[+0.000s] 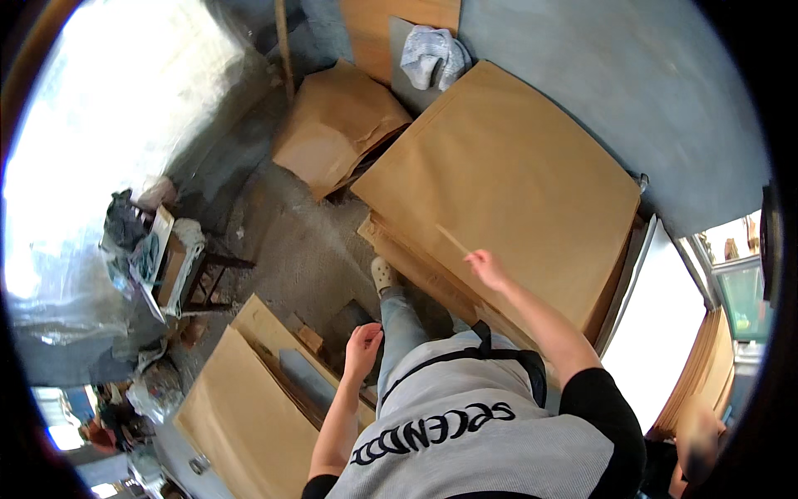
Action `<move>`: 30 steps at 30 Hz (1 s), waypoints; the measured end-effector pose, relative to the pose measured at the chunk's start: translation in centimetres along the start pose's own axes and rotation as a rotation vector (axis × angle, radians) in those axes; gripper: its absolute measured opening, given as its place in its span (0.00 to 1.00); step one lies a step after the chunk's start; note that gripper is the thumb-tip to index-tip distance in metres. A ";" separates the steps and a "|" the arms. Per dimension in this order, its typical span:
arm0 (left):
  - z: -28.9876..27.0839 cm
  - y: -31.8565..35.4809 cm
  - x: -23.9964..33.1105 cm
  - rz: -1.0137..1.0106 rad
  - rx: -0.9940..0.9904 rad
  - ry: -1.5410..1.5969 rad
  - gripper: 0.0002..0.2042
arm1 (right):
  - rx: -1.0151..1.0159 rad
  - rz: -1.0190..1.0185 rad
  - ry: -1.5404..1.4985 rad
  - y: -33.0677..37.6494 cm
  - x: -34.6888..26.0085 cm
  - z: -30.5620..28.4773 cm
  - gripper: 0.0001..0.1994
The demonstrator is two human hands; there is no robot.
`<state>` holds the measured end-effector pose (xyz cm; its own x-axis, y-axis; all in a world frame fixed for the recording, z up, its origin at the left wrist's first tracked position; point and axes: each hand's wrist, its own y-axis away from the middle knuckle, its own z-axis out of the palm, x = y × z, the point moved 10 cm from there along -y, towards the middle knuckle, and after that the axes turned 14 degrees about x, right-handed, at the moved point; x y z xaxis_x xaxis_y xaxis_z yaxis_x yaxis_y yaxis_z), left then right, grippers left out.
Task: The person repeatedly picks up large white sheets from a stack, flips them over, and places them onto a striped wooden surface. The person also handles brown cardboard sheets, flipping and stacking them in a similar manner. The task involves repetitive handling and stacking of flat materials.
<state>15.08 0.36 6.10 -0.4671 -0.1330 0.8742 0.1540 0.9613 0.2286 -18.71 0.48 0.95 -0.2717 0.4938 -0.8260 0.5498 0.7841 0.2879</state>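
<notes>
My right hand (489, 270) pinches a thin, pale stick (452, 239) that looks wooden. The stick lies low over the near-left edge of a large stack of brown sheets (515, 175), its far tip pointing up and left. Whether it touches the top sheet I cannot tell. My left hand (362, 348) hangs by my left thigh, its fingers curled together. Anything inside those fingers is hidden or too small to make out. Below that hand stands a second group of brown boards (245, 407).
Brown paper or card (337, 125) is heaped beyond the large stack. A grey cloth (434, 56) hangs on a board by the wall. At left, a cluttered stool (195, 270) stands near plastic sheeting (91, 166). A white panel (652, 324) leans at right, near another person (694, 445).
</notes>
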 end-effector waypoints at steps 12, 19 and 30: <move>3.6 -24.7 2.1 -0.077 -0.323 0.100 0.10 | 0.250 -0.065 0.663 -17.1 -12.8 -3.9 0.15; 3.3 -35.1 -0.1 -0.423 -0.322 0.196 0.11 | 0.267 -0.204 1.022 -29.6 -18.6 1.9 0.19; 8.0 -44.2 0.3 -0.430 -0.299 0.096 0.09 | 0.214 0.050 0.988 -28.8 -15.7 -3.7 0.24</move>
<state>1.20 -40.27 -7.16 -0.4634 -0.5349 0.7065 0.2138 0.7062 0.6750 -33.23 -28.50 7.43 -0.7229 0.6907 -0.0161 0.6826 0.7176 0.1381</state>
